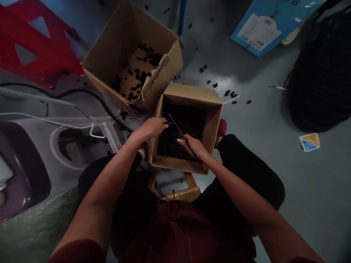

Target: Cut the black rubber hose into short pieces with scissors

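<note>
Here, the pieces (170,144) in the smaller carton (178,164) melted into one black mass, single shapes lost! The left hand (155,127) had something dark at its fingertips, too dim and small to name. Over in the right hand (193,146), the slim tool (179,129) was too fine to identify. Up right, the blue box (285,22) ran off the top, its label (259,33) unreadable. The black bundle (323,80) spilled past the right edge; opposite, the red plastic piece (53,51), blurred, and the purple seat (30,171) were cut off.
</note>
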A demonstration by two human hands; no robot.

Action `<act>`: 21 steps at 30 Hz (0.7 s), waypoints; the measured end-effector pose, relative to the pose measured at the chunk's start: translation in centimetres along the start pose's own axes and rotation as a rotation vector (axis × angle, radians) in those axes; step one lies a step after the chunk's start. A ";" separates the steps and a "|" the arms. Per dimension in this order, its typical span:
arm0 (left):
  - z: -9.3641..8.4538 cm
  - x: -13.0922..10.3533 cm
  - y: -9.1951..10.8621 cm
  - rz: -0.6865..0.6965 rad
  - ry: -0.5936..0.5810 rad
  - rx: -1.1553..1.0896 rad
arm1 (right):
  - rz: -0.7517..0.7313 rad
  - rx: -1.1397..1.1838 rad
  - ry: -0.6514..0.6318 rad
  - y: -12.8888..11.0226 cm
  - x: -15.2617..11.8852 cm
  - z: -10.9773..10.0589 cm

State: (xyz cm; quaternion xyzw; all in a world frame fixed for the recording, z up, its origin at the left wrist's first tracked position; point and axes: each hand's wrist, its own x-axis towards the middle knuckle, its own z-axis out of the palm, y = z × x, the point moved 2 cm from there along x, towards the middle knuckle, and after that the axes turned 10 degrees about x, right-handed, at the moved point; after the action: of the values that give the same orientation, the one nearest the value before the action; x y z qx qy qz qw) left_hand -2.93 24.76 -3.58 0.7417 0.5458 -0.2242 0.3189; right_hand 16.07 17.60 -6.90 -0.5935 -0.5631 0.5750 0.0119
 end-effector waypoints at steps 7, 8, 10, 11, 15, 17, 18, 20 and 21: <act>-1.0 -0.5 0.6 0.113 0.075 -0.365 | -0.037 0.556 0.097 -0.7 0.4 -0.7; -1.0 -0.6 0.8 0.101 0.051 -0.430 | -0.068 0.617 0.123 -0.7 0.6 -0.9; -0.9 -0.9 1.5 0.088 -0.005 -0.561 | -0.111 0.733 0.173 -0.6 1.0 -1.5; -0.9 -1.1 1.9 0.096 -0.030 -0.622 | -0.123 0.781 0.196 -0.6 1.2 -1.8; -0.3 -1.5 3.0 0.169 -0.099 -0.780 | -0.147 0.847 0.251 -0.7 1.3 -2.8; -0.1 -1.5 3.1 0.176 -0.110 -0.786 | -0.162 0.824 0.252 -0.9 1.1 -3.2; -0.1 -1.5 3.0 0.179 -0.113 -0.780 | -0.167 0.812 0.250 -1.1 1.0 -3.4; -0.1 -1.5 2.9 0.202 -0.131 -0.762 | -0.180 0.801 0.249 -1.3 0.8 -4.0; -0.1 -1.4 2.9 0.218 -0.141 -0.753 | -0.188 0.801 0.250 -1.4 0.8 -4.4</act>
State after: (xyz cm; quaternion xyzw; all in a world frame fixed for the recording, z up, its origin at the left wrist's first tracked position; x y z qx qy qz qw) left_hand -0.64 23.32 -1.87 0.6094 0.4845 -0.0235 0.6272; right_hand 17.98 21.44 -4.96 -0.5532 -0.3410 0.6684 0.3618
